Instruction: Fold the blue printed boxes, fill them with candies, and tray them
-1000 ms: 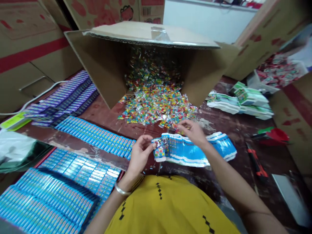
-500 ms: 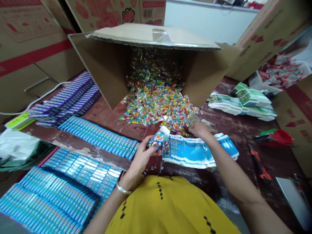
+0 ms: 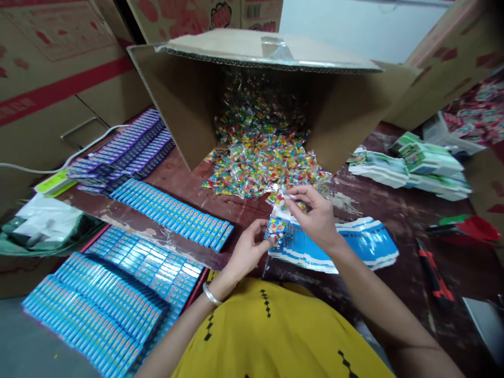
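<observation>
My left hand [image 3: 252,244] grips a small blue printed box [image 3: 277,227] whose white top end stands open. Just above that end, my right hand [image 3: 313,212] pinches a small clear candy packet [image 3: 286,197] between thumb and fingers. Behind both hands a heap of candy packets [image 3: 252,165] spills from a large cardboard box [image 3: 173,100] lying on its side. Flat blue cartons [image 3: 366,244] lie fanned out beneath and beside my right hand. Left of my left hand runs a row of blue boxes [image 3: 173,212].
Stacked blue boxes [image 3: 90,310] fill the lower left, with purple boxes [image 3: 126,147] and a green power strip [image 3: 55,182] above. Green-and-white cartons [image 3: 429,160], a red-handled cutter [image 3: 435,275] and a red object [image 3: 478,228] are at the right.
My right hand has moved left from the heap's edge to the small box's open top, with a packet in its fingers. My left hand and the box have shifted right in view.
</observation>
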`<state>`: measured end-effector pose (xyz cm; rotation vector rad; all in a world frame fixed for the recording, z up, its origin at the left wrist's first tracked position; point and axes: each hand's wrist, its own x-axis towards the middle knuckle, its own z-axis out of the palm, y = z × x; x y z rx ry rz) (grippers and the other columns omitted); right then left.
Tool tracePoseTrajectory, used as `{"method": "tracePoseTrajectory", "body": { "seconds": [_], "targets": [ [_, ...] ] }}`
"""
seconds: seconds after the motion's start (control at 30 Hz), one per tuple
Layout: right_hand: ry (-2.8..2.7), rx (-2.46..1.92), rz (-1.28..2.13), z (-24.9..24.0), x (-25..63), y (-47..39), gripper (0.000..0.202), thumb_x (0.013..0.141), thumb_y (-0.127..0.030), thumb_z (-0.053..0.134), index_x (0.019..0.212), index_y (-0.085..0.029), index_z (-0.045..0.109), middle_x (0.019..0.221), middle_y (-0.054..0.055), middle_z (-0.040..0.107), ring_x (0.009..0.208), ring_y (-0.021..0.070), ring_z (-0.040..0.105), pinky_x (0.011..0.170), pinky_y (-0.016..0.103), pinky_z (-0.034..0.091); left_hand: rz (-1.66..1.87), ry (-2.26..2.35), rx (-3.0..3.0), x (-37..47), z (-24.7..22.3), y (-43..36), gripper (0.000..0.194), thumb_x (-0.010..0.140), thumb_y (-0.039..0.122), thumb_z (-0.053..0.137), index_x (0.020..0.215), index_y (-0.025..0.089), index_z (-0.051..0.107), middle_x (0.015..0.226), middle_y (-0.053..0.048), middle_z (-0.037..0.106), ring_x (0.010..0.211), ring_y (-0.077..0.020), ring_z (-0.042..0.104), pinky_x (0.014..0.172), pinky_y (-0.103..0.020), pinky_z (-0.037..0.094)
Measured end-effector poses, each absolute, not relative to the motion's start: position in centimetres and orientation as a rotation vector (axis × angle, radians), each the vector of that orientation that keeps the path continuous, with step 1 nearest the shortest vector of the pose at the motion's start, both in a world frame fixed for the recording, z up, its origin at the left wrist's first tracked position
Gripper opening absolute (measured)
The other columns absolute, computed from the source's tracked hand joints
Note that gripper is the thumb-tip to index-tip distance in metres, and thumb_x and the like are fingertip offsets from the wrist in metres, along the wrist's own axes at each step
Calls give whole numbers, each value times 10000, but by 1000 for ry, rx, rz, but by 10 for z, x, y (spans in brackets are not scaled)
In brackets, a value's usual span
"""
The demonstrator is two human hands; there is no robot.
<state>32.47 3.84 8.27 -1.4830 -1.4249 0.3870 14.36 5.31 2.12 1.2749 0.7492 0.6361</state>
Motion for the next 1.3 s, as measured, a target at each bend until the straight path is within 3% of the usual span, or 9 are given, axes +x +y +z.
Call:
{"method": "tracePoseTrajectory", "body": {
  "seconds": [0.17, 0.3, 0.43, 0.53, 0.67, 0.77, 0.93, 1.17, 1.3],
  "targets": [
    [-1728, -1456, 215, 76, 329, 43, 72, 877, -247, 631, 906, -240, 696, 958, 47, 712, 989, 226, 633, 900, 402, 504, 732, 735, 1159, 140, 19, 53, 274, 844, 298, 645, 1071, 161, 576, 1039, -71, 679, 969, -186, 636, 886, -306, 490],
    [-1831, -1389, 260, 73, 328, 44, 77, 878, -242, 629, 906, -241, 700, 1190, 62, 666, 1181, 250, 556, 1030, 453, 430, 783, 717, 1148, 140, 19, 52, 297, 849, 294, 653, 1097, 159, 561, 1076, -86, 665, 1002, -193, 623, 900, -318, 492],
    [-1754, -1415, 408, 68, 324, 40, 122, 898, -256, 600, 986, -232, 681, 1272, 82, 611, 1193, 235, 565, 1021, 418, 447, 842, 718, 1186, 141, 23, 52, 474, 824, 248, 682, 1254, 204, 488, 1095, -74, 641, 986, -190, 623, 875, -323, 511],
    [-1714, -1440, 556, 63, 326, 38, 121, 904, -294, 591, 962, -227, 674, 1234, 82, 618, 1145, 234, 596, 979, 399, 480, 885, 743, 1239, 141, 26, 50, 656, 828, 230, 672, 1410, 261, 372, 1100, -63, 630, 984, -183, 614, 880, -323, 513],
    [-1735, -1477, 730, 57, 328, 36, 144, 881, -355, 613, 858, -228, 676, 1088, 67, 668, 1063, 249, 632, 929, 403, 511, 826, 728, 1318, 140, 31, 45, 618, 814, 226, 674, 1387, 252, 444, 1165, -76, 617, 986, -190, 614, 853, -305, 523],
    [-1472, -1561, 777, 52, 324, 31, 303, 791, -411, 707, 1052, -265, 657, 1085, 68, 690, 947, 262, 682, 823, 403, 569, 825, 743, 1339, 136, 33, 45, 631, 801, 253, 688, 1385, 252, 447, 1156, -78, 617, 976, -197, 623, 833, -310, 533],
    [-1229, -1640, 758, 44, 306, 16, 421, 713, -481, 746, 1093, -309, 687, 1033, 70, 717, 896, 309, 700, 862, 476, 578, 852, 760, 1399, 128, 35, 45, 710, 789, 300, 703, 1426, 268, 392, 1156, -82, 624, 958, -201, 623, 811, -319, 534],
    [-1213, -1659, 582, 43, 290, 11, 68, 794, -446, 680, 821, -385, 695, 981, 74, 689, 1110, 368, 630, 1008, 499, 487, 755, 807, 1496, 124, 34, 44, 590, 786, 305, 706, 1338, 251, 506, 1123, -55, 635, 967, -199, 609, 861, -315, 503],
    [-1157, -1641, 603, 49, 282, 13, 153, 762, -434, 717, 900, -412, 653, 1022, 78, 675, 1088, 382, 631, 1007, 567, 479, 759, 827, 1478, 123, 36, 44, 569, 780, 328, 713, 1313, 249, 527, 1065, -49, 630, 949, -201, 602, 831, -325, 506]
  ]
}}
